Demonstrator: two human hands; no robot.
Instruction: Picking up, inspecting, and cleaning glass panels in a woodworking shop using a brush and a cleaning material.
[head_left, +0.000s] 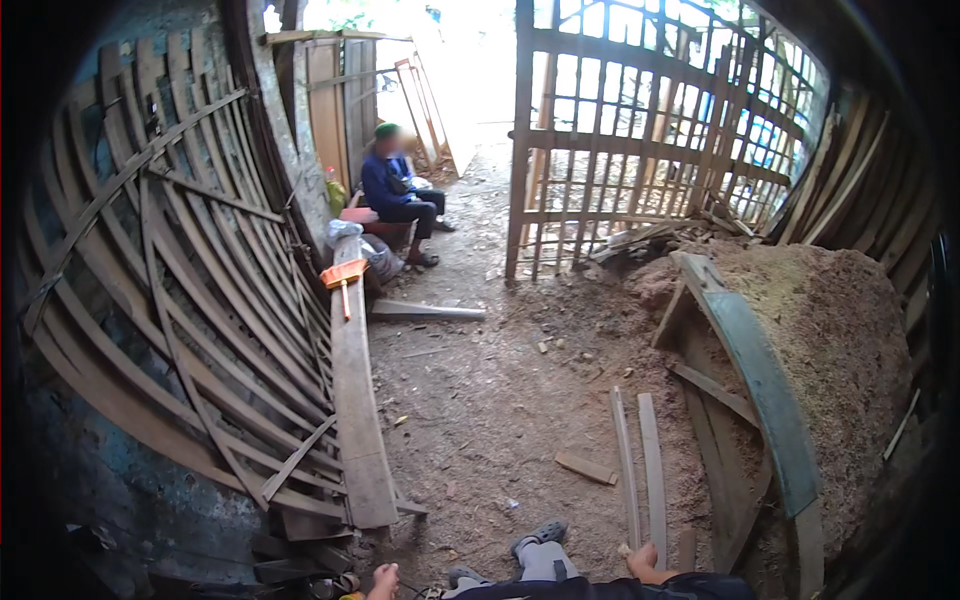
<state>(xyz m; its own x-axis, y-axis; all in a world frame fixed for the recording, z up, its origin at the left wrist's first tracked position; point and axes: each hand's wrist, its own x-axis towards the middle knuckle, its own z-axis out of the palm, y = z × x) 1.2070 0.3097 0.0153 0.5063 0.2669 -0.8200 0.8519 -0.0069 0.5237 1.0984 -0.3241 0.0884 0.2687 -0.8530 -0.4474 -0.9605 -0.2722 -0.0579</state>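
At the bottom edge, my left hand (385, 581) is raised with its fingers curled; whether anything is in it does not show. My right hand (643, 561) is by the lower ends of two long thin wooden strips (625, 465), (653, 472) on the ground, fingers curled, with a small pale bit at the fingertips that I cannot make out. A short wooden block (586, 468) lies left of the strips. A long wooden plank bench (360, 420) extends away on the left, bearing an orange brush with a handle (345, 274) near its far end.
Slats (202, 300) lean along the left wall. A person (394, 184) sits near the doorway. A wooden lattice gate (600, 142) stands beyond. A sawdust heap (840, 337) and a blue-grey curved board (765, 390) are on the right. Another board (427, 310) lies beside the bench.
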